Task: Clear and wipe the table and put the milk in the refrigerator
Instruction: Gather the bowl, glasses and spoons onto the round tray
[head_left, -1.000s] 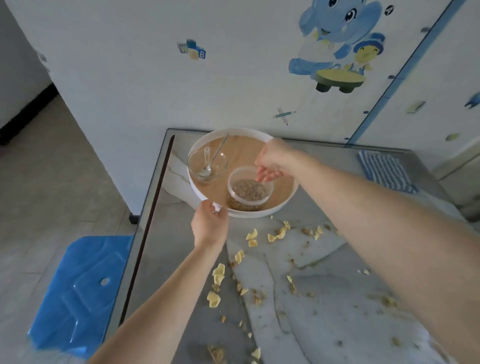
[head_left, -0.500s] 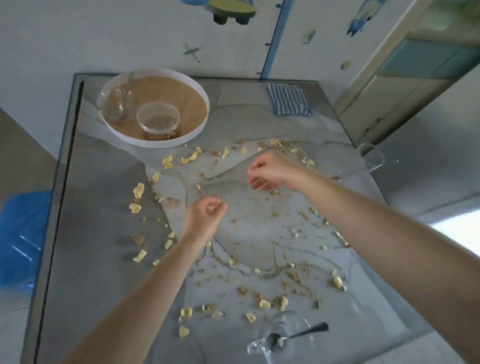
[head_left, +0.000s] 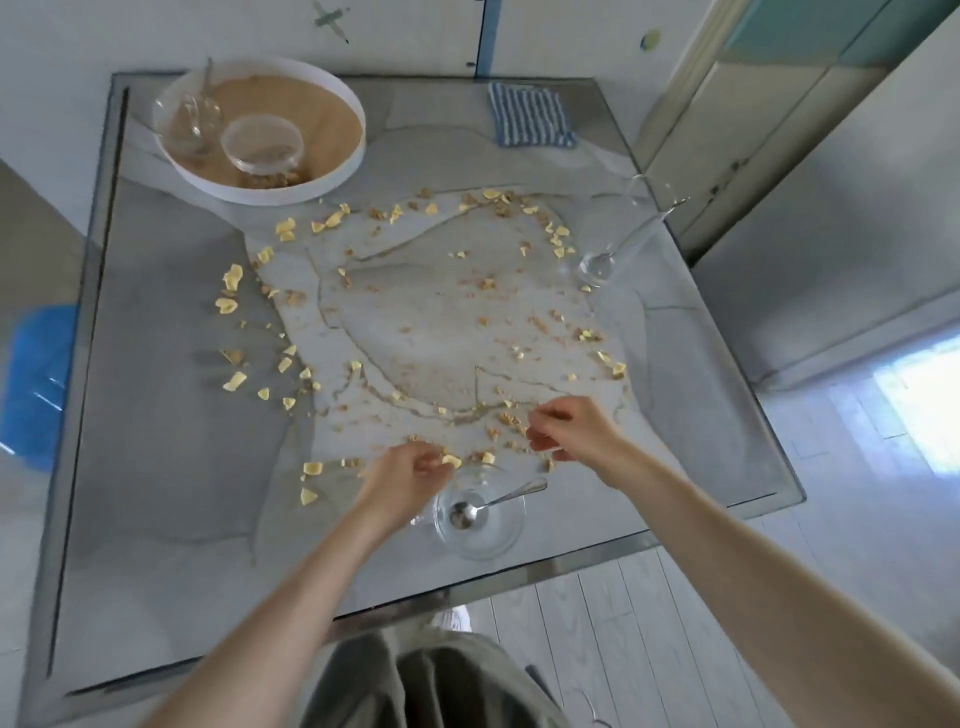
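The grey marble-patterned table (head_left: 171, 467) is strewn with yellow flakes and brown crumbs (head_left: 467, 322). A glass bowl (head_left: 480, 525) with a spoon (head_left: 498, 501) in it sits near the front edge. My left hand (head_left: 405, 483) hovers just left of its rim, fingers loosely curled beside a yellow flake. Just beyond the bowl, my right hand (head_left: 571, 431) hangs over the crumbs, fingers loosely curled, nothing visible in it. At the far left a round white tray (head_left: 337, 171) holds a second glass bowl (head_left: 189, 122) and a plastic tub of cereal (head_left: 262, 145). No milk is in view.
A blue striped cloth (head_left: 530, 114) lies at the table's far edge. A clear glass jug (head_left: 618, 239) stands near the right edge. A blue plastic object (head_left: 36, 384) sits on the floor at left, and a tall grey appliance front (head_left: 831, 249) stands at right.
Both hands left the tray and came back across the table to the near glass bowl. The view swung down and right, bringing the front edge into sight.
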